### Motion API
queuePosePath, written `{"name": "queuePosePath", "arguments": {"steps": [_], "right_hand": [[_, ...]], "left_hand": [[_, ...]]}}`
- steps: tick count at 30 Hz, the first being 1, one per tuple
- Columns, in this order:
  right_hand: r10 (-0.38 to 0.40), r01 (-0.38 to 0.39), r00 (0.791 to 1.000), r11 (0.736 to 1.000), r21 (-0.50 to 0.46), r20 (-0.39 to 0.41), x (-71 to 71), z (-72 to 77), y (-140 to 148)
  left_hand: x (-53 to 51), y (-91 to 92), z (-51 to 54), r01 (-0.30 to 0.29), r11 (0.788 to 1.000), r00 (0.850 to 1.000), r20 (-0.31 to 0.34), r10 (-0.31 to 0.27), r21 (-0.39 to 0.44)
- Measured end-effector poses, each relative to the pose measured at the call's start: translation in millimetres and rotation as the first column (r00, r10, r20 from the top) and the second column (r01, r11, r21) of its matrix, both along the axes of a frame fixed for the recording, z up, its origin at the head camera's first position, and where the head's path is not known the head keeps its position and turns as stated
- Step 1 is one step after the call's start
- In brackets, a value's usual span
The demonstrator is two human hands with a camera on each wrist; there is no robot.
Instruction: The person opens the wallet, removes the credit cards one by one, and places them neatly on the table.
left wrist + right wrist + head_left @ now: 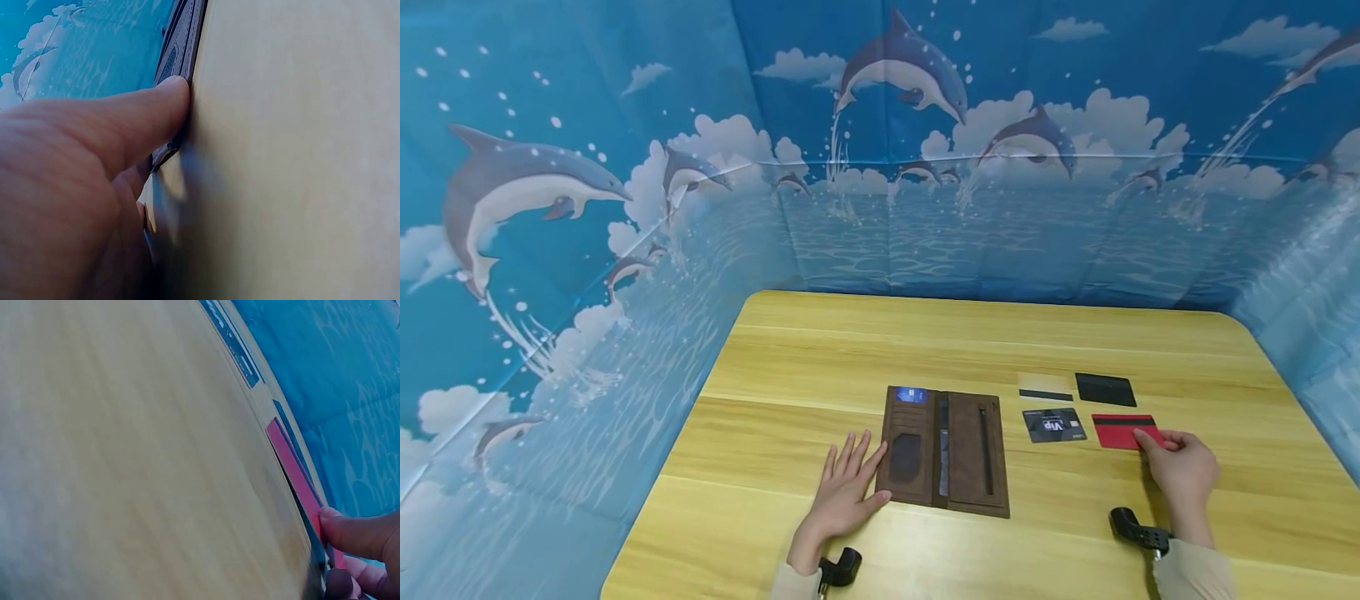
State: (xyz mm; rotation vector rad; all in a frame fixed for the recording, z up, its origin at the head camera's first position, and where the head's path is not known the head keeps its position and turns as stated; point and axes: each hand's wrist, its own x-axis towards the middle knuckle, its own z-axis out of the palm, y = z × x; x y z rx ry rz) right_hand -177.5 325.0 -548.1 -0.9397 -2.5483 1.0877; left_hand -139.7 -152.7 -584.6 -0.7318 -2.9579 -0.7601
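Note:
A brown wallet (pixel 966 462) lies spread flat on the table, a blue card (pixel 912 395) showing in its top left slot. My left hand (pixel 842 496) lies at its left edge, fingers spread, thumb and fingertips touching the leather; in the left wrist view the thumb rests on the wallet's (pixel 186 37) edge. To the right, my right hand (pixel 1183 471) pinches the right end of a red card (pixel 1116 433) with a dark stripe. In the right wrist view, a dark gap shows under the red card (pixel 292 464) near the fingers.
Left of the red card lies a dark VIP card (pixel 1052 425). Behind them are a pale card (pixel 1045 385) with a dark stripe and a black card (pixel 1105 389). A dolphin-print curtain (pixel 925 233) borders the wooden table (pixel 820 333) at the back and sides.

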Motion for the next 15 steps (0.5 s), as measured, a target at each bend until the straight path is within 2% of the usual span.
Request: {"name": "queuePosePath", "arguments": {"steps": [5, 9, 15], "right_hand": [[0.029, -0.030, 0.999, 0.999, 0.030, 0.014, 1.2, 1.5, 1.7], [0.038, -0.039, 0.999, 0.999, 0.024, 0.017, 0.3, 3.5, 2.9], [0.053, -0.053, 0.997, 0.999, 0.000, 0.057, -1.5, 5.9, 6.8]], "left_hand": [[1.7, 1.3, 6.3, 0.018, 1.000, 1.000, 0.002, -0.018, 0.026], [2.7, 1.6, 11.2, 0.035, 0.996, 0.999, 0.015, -0.036, 0.081], [1.6, 1.7, 6.4, 0.011, 0.999, 1.000, 0.007, -0.011, 0.031]]}}
